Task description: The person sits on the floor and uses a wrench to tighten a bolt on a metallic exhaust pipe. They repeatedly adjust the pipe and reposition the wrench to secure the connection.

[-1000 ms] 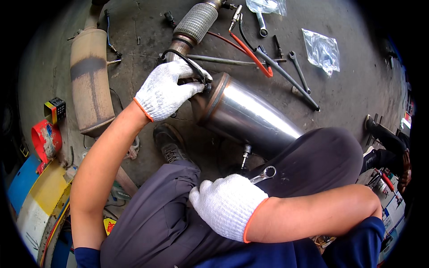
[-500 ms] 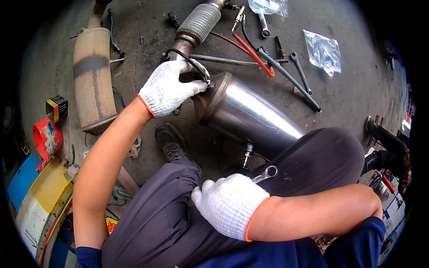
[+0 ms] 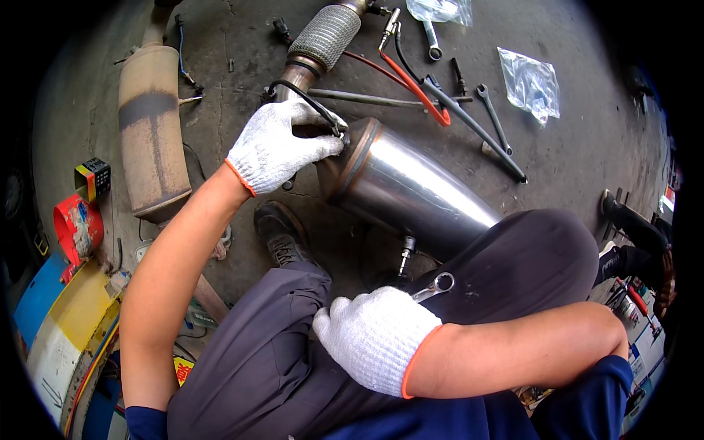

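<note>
My left hand [image 3: 286, 143], in a white knit glove with an orange cuff, pinches a black-cabled sensor [image 3: 342, 135] at the cone end of a shiny metal exhaust canister [image 3: 418, 183]. The fingers partly hide the sensor's tip and its seat. Its black cable [image 3: 308, 100] loops over the hand beside the pipe. Low over my lap, my right hand [image 3: 378, 339], gloved alike, is closed around a combination wrench [image 3: 434, 287], whose ring end sticks out past the thumb side. A second sensor-like fitting [image 3: 407, 253] stands out of the canister's near side.
A braided flex pipe [image 3: 326, 37] joins the canister's far end. A rusty muffler [image 3: 154, 132] lies at left. On the floor at right are a red hose [image 3: 414, 84], a grey bar [image 3: 477, 132], another wrench [image 3: 493, 117] and a plastic bag [image 3: 529, 86]. A person's foot [image 3: 607, 264] shows far right.
My left fingers have shifted slightly around the sensor, and its cable has moved a little with them. The right hand and wrench have barely moved.
</note>
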A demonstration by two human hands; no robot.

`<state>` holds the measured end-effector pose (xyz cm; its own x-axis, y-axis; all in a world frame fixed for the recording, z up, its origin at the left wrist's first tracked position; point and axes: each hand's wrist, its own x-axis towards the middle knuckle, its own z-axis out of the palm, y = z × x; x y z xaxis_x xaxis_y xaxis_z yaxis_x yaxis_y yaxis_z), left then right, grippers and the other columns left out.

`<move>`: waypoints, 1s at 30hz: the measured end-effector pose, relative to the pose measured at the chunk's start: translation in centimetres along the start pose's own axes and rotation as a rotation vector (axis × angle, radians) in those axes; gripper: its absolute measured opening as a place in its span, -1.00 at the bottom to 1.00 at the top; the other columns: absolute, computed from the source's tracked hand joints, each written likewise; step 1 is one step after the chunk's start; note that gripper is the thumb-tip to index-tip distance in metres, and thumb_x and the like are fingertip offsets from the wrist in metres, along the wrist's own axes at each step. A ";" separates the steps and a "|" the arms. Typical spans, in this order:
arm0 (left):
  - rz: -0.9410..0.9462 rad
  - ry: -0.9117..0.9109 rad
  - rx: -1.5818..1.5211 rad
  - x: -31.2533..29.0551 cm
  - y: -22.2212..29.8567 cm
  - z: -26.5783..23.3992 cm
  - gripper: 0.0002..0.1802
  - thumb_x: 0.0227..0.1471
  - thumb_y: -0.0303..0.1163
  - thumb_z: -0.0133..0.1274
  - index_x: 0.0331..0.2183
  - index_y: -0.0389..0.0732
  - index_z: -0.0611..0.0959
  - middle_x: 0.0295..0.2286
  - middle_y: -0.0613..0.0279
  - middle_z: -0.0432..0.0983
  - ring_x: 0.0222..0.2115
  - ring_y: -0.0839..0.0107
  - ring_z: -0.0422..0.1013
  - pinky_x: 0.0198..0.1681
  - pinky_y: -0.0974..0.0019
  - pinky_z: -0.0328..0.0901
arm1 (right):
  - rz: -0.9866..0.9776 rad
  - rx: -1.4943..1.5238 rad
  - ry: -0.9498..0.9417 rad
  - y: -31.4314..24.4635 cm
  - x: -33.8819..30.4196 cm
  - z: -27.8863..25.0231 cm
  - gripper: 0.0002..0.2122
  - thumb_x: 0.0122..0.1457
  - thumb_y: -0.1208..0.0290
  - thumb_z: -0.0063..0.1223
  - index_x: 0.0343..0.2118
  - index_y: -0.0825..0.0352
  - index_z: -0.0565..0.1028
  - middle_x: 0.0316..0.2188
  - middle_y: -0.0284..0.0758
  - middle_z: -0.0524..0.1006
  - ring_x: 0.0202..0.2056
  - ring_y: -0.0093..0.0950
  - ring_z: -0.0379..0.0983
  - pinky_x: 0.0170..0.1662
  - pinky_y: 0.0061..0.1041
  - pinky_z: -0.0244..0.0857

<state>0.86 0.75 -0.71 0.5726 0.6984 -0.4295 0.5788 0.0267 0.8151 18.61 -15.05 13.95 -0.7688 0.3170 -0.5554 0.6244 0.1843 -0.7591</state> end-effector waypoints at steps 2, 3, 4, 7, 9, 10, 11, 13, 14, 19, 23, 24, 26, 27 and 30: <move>-0.021 -0.021 -0.023 0.3 -0.3 0.0 -0.72 0.13 -0.43 0.38 -0.09 -0.20 0.87 -0.18 0.16 0.82 -0.13 0.38 0.72 0.10 0.24 0.56 | -0.001 0.001 0.009 0.0 0.0 0.0 -0.82 0.28 0.42 0.18 -0.14 0.37 0.66 -0.26 -0.10 0.75 -0.26 -0.14 0.77 -0.24 -0.19 0.60; -0.009 -0.031 -0.042 0.4 -0.4 0.0 -0.72 0.13 -0.44 0.37 -0.09 -0.21 0.87 -0.16 0.16 0.81 -0.11 0.37 0.72 0.11 0.24 0.55 | -0.002 0.001 0.013 0.0 0.0 0.1 -0.82 0.28 0.42 0.18 -0.14 0.37 0.66 -0.26 -0.10 0.75 -0.26 -0.14 0.77 -0.24 -0.19 0.60; 0.002 -0.041 -0.061 0.4 -0.6 0.0 -0.72 0.13 -0.45 0.37 -0.09 -0.22 0.87 -0.14 0.15 0.81 -0.10 0.37 0.71 0.12 0.23 0.55 | 0.001 0.006 0.001 0.0 0.0 0.0 -0.82 0.28 0.42 0.18 -0.14 0.37 0.66 -0.25 -0.10 0.75 -0.26 -0.14 0.77 -0.24 -0.19 0.60; 0.054 -0.071 -0.057 0.7 -0.9 -0.2 -0.71 0.14 -0.47 0.35 -0.07 -0.23 0.86 -0.09 0.15 0.80 -0.07 0.34 0.71 0.15 0.21 0.55 | 0.010 0.005 -0.013 0.0 0.0 -0.1 -0.83 0.29 0.42 0.17 -0.15 0.36 0.66 -0.26 -0.10 0.75 -0.25 -0.14 0.77 -0.23 -0.19 0.60; 0.099 -0.080 -0.021 0.8 -1.2 -0.3 -0.69 0.14 -0.48 0.34 -0.05 -0.23 0.85 -0.08 0.14 0.79 -0.06 0.32 0.70 0.16 0.20 0.54 | 0.007 -0.010 0.004 -0.1 0.0 0.0 -0.83 0.29 0.42 0.17 -0.15 0.36 0.66 -0.26 -0.11 0.75 -0.25 -0.14 0.77 -0.23 -0.20 0.59; 0.127 -0.079 0.003 0.9 -1.3 -0.3 -0.68 0.14 -0.48 0.33 -0.04 -0.23 0.85 -0.08 0.14 0.80 -0.06 0.31 0.70 0.16 0.20 0.54 | 0.008 -0.008 0.003 -0.1 0.0 0.0 -0.83 0.29 0.42 0.18 -0.15 0.36 0.66 -0.26 -0.11 0.75 -0.25 -0.14 0.77 -0.23 -0.20 0.59; 0.153 -0.076 0.027 0.8 -1.4 -0.3 -0.67 0.14 -0.48 0.33 -0.03 -0.23 0.85 -0.08 0.14 0.80 -0.05 0.30 0.70 0.17 0.20 0.54 | 0.008 -0.007 0.000 -0.1 0.1 0.1 -0.83 0.29 0.42 0.18 -0.15 0.36 0.66 -0.26 -0.11 0.75 -0.25 -0.15 0.77 -0.24 -0.19 0.59; 0.131 -0.080 -0.012 0.6 -1.5 -0.3 -0.63 0.14 -0.45 0.34 0.01 -0.22 0.84 -0.09 0.14 0.80 -0.05 0.29 0.70 0.17 0.18 0.53 | 0.006 -0.008 -0.004 -0.1 0.2 0.1 -0.83 0.28 0.42 0.18 -0.15 0.37 0.66 -0.26 -0.11 0.75 -0.25 -0.15 0.77 -0.24 -0.19 0.59; 0.123 -0.084 -0.032 0.7 -1.3 -0.2 -0.61 0.14 -0.43 0.35 0.03 -0.21 0.84 -0.09 0.14 0.80 -0.05 0.29 0.70 0.18 0.17 0.53 | 0.010 -0.012 -0.005 -0.1 0.2 0.1 -0.83 0.28 0.42 0.18 -0.15 0.37 0.66 -0.26 -0.11 0.75 -0.25 -0.15 0.77 -0.24 -0.19 0.59; -0.065 -0.038 0.007 0.6 -0.5 0.0 -0.59 0.06 -0.34 0.45 -0.03 -0.20 0.83 -0.15 0.18 0.81 -0.11 0.31 0.70 0.13 0.19 0.54 | 0.010 -0.015 -0.002 -0.1 0.3 0.1 -0.84 0.28 0.43 0.18 -0.16 0.37 0.66 -0.26 -0.10 0.75 -0.26 -0.14 0.77 -0.24 -0.19 0.59; -0.046 -0.012 0.069 0.6 -0.2 0.1 -0.67 0.02 -0.34 0.50 -0.14 -0.20 0.84 -0.23 0.21 0.81 -0.18 0.38 0.69 0.06 0.23 0.54 | 0.004 -0.013 0.014 -0.2 0.3 0.3 -0.83 0.28 0.43 0.18 -0.15 0.37 0.67 -0.26 -0.10 0.75 -0.25 -0.14 0.78 -0.25 -0.19 0.60; -0.026 -0.005 0.050 0.7 -0.2 0.2 -0.69 0.03 -0.35 0.49 -0.15 -0.20 0.84 -0.24 0.21 0.81 -0.19 0.39 0.69 0.05 0.24 0.54 | 0.009 -0.018 0.006 -0.2 0.3 0.3 -0.83 0.28 0.43 0.18 -0.15 0.37 0.67 -0.26 -0.10 0.75 -0.25 -0.14 0.78 -0.25 -0.19 0.60; 0.014 0.008 0.013 0.7 -0.2 0.4 -0.73 0.04 -0.38 0.48 -0.18 -0.20 0.85 -0.27 0.20 0.80 -0.21 0.41 0.69 0.03 0.26 0.55 | 0.009 -0.023 -0.015 -0.3 0.3 0.1 -0.83 0.28 0.43 0.18 -0.15 0.37 0.67 -0.26 -0.10 0.75 -0.24 -0.15 0.78 -0.24 -0.20 0.61; 0.010 0.001 -0.008 0.7 -0.2 0.3 -0.75 0.05 -0.39 0.47 -0.19 -0.21 0.86 -0.27 0.19 0.81 -0.21 0.41 0.70 0.02 0.27 0.55 | 0.009 -0.026 -0.025 -0.3 0.3 0.0 -0.83 0.28 0.43 0.18 -0.15 0.37 0.67 -0.25 -0.10 0.75 -0.24 -0.16 0.78 -0.23 -0.21 0.61; 0.005 -0.011 -0.046 0.7 -0.4 0.2 -0.79 0.06 -0.42 0.45 -0.21 -0.23 0.86 -0.27 0.17 0.81 -0.21 0.40 0.70 0.02 0.28 0.55 | -0.018 -0.039 -0.101 -0.2 0.5 -0.1 -0.73 0.37 0.40 0.05 0.04 0.40 0.59 -0.25 -0.08 0.67 -0.27 -0.15 0.75 -0.24 -0.19 0.58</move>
<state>1.18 1.05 -1.41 0.5819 0.6906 -0.4296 0.5486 0.0567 0.8342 18.13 -14.82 13.84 -0.7889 0.2182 -0.5744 0.6135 0.2260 -0.7567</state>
